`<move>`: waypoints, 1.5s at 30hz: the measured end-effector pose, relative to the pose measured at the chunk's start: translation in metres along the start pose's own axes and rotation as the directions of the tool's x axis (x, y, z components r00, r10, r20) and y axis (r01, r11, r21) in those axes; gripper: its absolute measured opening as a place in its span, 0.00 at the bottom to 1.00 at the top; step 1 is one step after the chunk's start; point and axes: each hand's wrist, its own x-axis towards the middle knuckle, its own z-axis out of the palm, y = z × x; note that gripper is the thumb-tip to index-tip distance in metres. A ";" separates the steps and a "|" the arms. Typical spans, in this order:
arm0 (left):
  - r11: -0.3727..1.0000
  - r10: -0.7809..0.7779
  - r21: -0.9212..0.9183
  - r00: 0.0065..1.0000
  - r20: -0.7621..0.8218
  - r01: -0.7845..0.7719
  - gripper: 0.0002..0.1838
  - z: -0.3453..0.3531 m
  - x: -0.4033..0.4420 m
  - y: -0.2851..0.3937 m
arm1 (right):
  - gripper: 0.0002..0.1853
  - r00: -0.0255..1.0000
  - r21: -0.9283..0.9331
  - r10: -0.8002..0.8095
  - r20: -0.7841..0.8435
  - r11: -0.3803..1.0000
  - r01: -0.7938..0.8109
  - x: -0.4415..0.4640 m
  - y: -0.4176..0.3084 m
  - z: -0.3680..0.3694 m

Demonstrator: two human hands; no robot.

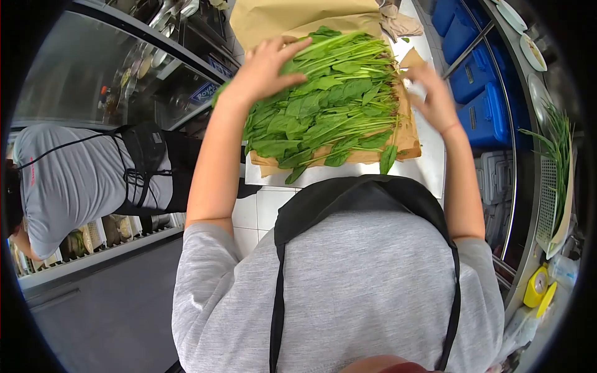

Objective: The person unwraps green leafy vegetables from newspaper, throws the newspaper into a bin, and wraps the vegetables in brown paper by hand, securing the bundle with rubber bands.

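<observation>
A broad pile of spinach (329,102) lies on brown paper (407,133), its leaves to the left and its pinkish root ends to the right. My left hand (264,69) rests over the upper left of the leaves, thumb and fingers apart. Beside the root ends is my right hand (430,96), close to a raised corner of the paper. Motion smears its fingers, so I cannot make out whether they grip that corner. Under the paper is a white work surface (432,158).
More brown paper (298,17) rises behind the pile, with a crumpled cloth (400,23) at its right. Blue bins (487,115) stand under a right-hand shelf, which carries long green stalks (559,161) and a yellow scale (536,286). At left, a co-worker (93,171) leans over a counter.
</observation>
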 end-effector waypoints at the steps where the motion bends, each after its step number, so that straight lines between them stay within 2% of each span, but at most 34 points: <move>1: 0.993 -0.012 -0.120 1.000 0.022 0.015 0.43 0.005 0.000 0.003 | 0.16 0.968 0.085 -0.002 0.249 0.996 -0.020 -0.017 0.001 0.004; 2: 0.992 -0.001 -0.123 1.000 0.024 0.004 0.43 0.012 0.000 0.004 | 0.14 0.941 0.062 0.037 0.335 0.996 -0.061 -0.041 0.001 0.013; 3: 0.989 -0.045 -0.138 0.998 0.041 0.050 0.49 0.019 0.000 0.004 | 0.13 0.905 0.037 0.077 0.419 0.994 -0.101 -0.062 0.001 0.022; 4: 0.983 -0.093 -0.154 0.994 0.059 0.101 0.55 0.026 -0.002 0.005 | 0.13 0.904 0.035 0.085 0.418 0.993 -0.109 -0.074 0.000 0.027; 5: 0.980 -0.144 -0.111 0.969 0.200 0.168 0.62 0.034 -0.002 0.003 | 0.12 0.923 -0.001 0.115 0.368 0.992 -0.123 -0.083 0.000 0.030; 6: 0.979 -0.145 -0.113 0.967 0.207 0.171 0.62 0.047 -0.003 0.002 | 0.11 0.936 -0.032 0.142 0.321 0.990 -0.139 -0.087 0.000 0.033; 8: 0.972 -0.197 -0.050 0.916 0.350 0.228 0.62 0.073 -0.008 0.001 | 0.10 0.944 -0.043 0.156 0.289 0.988 -0.150 -0.089 -0.002 0.036; 9: 0.971 -0.168 -0.115 0.936 0.310 0.212 0.62 0.078 -0.011 -0.001 | 0.08 0.962 0.001 0.159 0.221 0.987 -0.163 -0.088 -0.006 0.038; 11: 0.967 -0.167 -0.131 0.932 0.320 0.219 0.62 0.082 -0.014 -0.004 | 0.07 0.987 0.107 0.124 0.103 0.985 -0.135 -0.078 -0.023 0.044; 14: 0.965 -0.161 -0.139 0.920 0.358 0.223 0.60 0.076 -0.012 0.001 | 0.08 0.989 0.106 0.050 0.142 0.992 -0.066 -0.057 -0.048 0.065; 16: 0.938 -0.095 -0.268 0.910 0.404 0.218 0.58 0.078 -0.007 -0.011 | 0.08 0.992 0.151 0.005 0.125 0.988 -0.024 -0.059 -0.059 0.080; 17: 0.874 -0.062 -0.430 0.931 0.361 0.225 0.56 0.072 -0.003 -0.016 | 0.09 0.993 0.193 -0.039 0.109 0.981 0.018 -0.062 -0.061 0.088; 18: 0.879 -0.056 -0.426 0.933 0.356 0.215 0.56 0.060 0.004 -0.017 | 0.09 0.994 0.189 -0.040 0.099 0.982 0.021 -0.068 -0.060 0.090; 20: 0.899 -0.255 -0.303 0.940 0.226 0.316 0.54 0.043 0.015 -0.018 | 0.06 0.928 0.072 -0.179 0.326 0.984 0.165 -0.092 -0.051 0.092; 21: 0.906 -0.231 -0.322 0.959 0.166 0.274 0.53 0.042 0.019 -0.023 | 0.06 0.912 0.052 -0.188 0.364 0.982 0.182 -0.100 -0.047 0.095; 24: 0.864 -0.206 -0.384 0.925 0.320 0.325 0.58 0.053 0.038 -0.041 | 0.09 0.934 0.065 -0.203 0.295 0.979 0.192 -0.104 -0.045 0.099; 25: 0.868 -0.192 -0.385 0.928 0.320 0.313 0.58 0.064 0.044 -0.045 | 0.09 0.938 0.058 -0.192 0.287 0.981 0.183 -0.101 -0.045 0.098; 27: 0.714 -0.198 -0.530 0.859 0.473 0.457 0.61 0.077 0.057 -0.044 | 0.12 0.929 0.094 -0.157 0.336 0.987 0.133 -0.095 -0.041 0.098; 28: 0.721 -0.185 -0.531 0.862 0.472 0.445 0.61 0.085 0.059 -0.043 | 0.12 0.934 0.086 -0.147 0.326 0.988 0.125 -0.095 -0.040 0.099; 30: 0.724 -0.205 -0.405 0.735 0.647 0.559 0.63 0.083 0.059 -0.021 | 0.13 0.930 0.067 -0.166 0.327 0.986 0.153 -0.094 -0.036 0.102; 31: 0.722 -0.161 -0.449 0.758 0.632 0.527 0.62 0.110 0.060 -0.038 | 0.12 0.936 0.021 -0.191 0.294 0.981 0.194 -0.095 -0.034 0.104; 32: 0.726 -0.155 -0.447 0.759 0.633 0.522 0.62 0.107 0.064 -0.038 | 0.12 0.939 0.018 -0.186 0.288 0.982 0.189 -0.094 -0.030 0.104; 34: 0.627 -0.022 -0.551 0.719 0.694 0.551 0.58 0.101 0.062 -0.037 | 0.12 0.932 -0.075 -0.273 0.237 0.952 0.298 -0.094 -0.025 0.106; 35: 0.655 -0.080 -0.508 0.720 0.690 0.560 0.53 0.091 0.062 -0.026 | 0.12 0.934 -0.074 -0.273 0.232 0.952 0.297 -0.092 -0.024 0.105; 36: 0.657 -0.082 -0.504 0.718 0.691 0.560 0.53 0.089 0.063 -0.021 | 0.12 0.933 -0.107 -0.286 0.220 0.943 0.314 -0.089 -0.023 0.103; 38: 0.546 -0.010 -0.561 0.674 0.739 0.623 0.55 0.087 0.065 -0.017 | 0.12 0.931 -0.135 -0.300 0.208 0.934 0.331 -0.088 -0.020 0.105; 39: 0.556 -0.006 -0.556 0.672 0.740 0.617 0.52 0.100 0.067 -0.026 | 0.12 0.930 -0.144 -0.299 0.213 0.932 0.333 -0.088 -0.018 0.108; 42: 0.576 0.051 -0.606 0.715 0.697 0.549 0.51 0.101 0.068 -0.025 | 0.11 0.929 -0.146 -0.290 0.231 0.933 0.327 -0.086 -0.017 0.109; 44: 0.557 0.088 -0.620 0.702 0.706 0.553 0.54 0.106 0.073 -0.024 | 0.10 0.928 -0.135 -0.276 0.251 0.939 0.316 -0.086 -0.018 0.110; 45: 0.598 0.083 -0.613 0.721 0.688 0.516 0.49 0.112 0.077 -0.024 | 0.10 0.941 -0.116 -0.234 0.246 0.956 0.268 -0.087 -0.019 0.110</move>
